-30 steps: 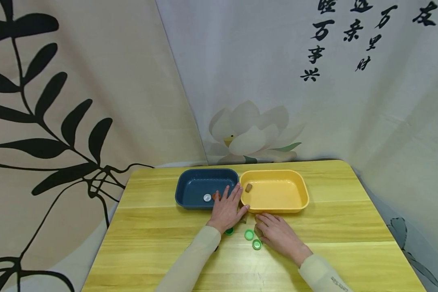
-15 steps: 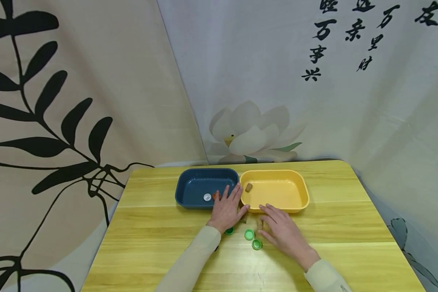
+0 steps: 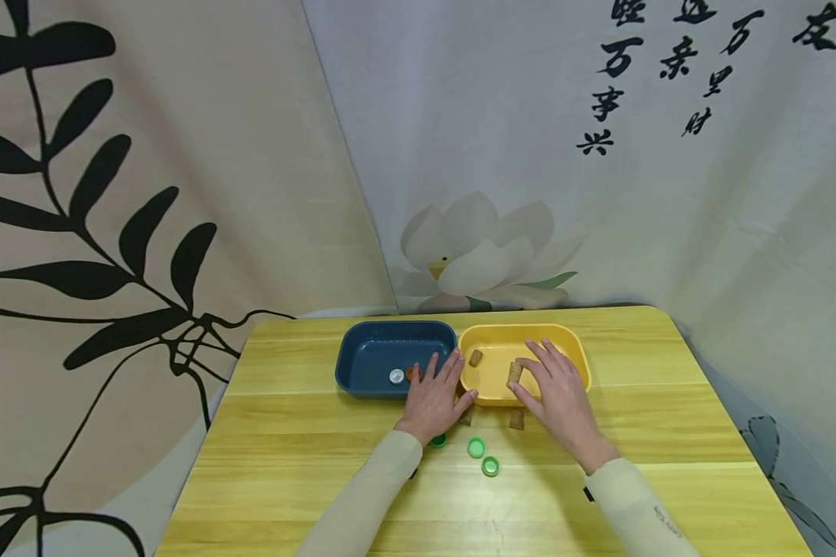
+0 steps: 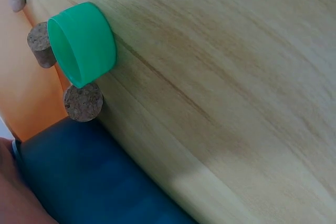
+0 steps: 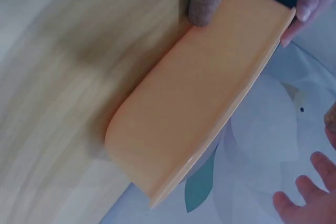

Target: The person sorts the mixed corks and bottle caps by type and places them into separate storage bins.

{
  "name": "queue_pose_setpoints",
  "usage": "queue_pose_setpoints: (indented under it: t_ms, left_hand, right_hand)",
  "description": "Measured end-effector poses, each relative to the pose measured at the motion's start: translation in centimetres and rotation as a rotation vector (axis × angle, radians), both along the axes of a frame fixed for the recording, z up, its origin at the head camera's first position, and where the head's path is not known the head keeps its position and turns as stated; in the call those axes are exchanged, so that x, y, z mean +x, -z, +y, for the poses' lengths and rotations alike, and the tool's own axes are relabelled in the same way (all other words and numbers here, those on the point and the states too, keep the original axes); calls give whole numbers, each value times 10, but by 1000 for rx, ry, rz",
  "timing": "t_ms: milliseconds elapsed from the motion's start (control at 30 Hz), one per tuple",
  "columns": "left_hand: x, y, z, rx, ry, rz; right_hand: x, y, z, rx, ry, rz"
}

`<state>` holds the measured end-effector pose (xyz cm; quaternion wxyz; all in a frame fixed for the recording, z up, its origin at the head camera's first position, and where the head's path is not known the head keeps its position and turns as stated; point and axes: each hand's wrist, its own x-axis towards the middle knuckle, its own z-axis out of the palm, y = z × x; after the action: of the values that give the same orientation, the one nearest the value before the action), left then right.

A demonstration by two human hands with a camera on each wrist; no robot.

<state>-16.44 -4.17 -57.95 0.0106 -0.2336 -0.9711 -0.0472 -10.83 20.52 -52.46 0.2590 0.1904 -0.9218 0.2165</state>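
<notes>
My right hand [image 3: 560,394] pinches a cork [image 3: 515,373] between thumb and forefinger over the yellow tray [image 3: 575,340], the other fingers spread. Another cork [image 3: 475,358] lies inside that tray at its left. My left hand [image 3: 432,402] rests with straight fingers across the adjoining corners of the yellow tray and the blue tray [image 3: 351,333]. On the table, a cork [image 3: 516,419] stands before the yellow tray, and one more cork [image 3: 465,418] is partly hidden near my left thumb. In the right wrist view the held cork [image 5: 331,119] shows at the right edge.
Two green bottle caps, a front cap [image 3: 490,466] and a rear cap [image 3: 475,447], lie on the wooden table [image 3: 564,518]. A darker green cap [image 3: 438,441] is beside my left wrist. A white cap [image 3: 396,377] and a reddish cap [image 3: 411,374] sit in the blue tray.
My right hand has lifted a cork off the table and carried it up and forward over the yellow tray, uncovering another cork on the table. My left hand has stayed put.
</notes>
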Motion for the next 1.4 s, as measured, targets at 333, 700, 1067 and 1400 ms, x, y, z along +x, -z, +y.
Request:
queue_pose_setpoints:
  t_ms: [333,700,1067,1400]
  left_hand:
    - [-1,1,-1,-2,-4,-5]
    - [0,-2,1,-22,-12,-37]
    - [1,-2,3,-42,-18,-46]
    - [3,-3,3,-35,-28,-30]
  right_hand:
    - [-29,0,-10,74,108,-199]
    - [-56,11,-28,129,159,-381]
    - [-67,23,-36,203,207,-506]
    - [-65,22,-39,220,196,-481]
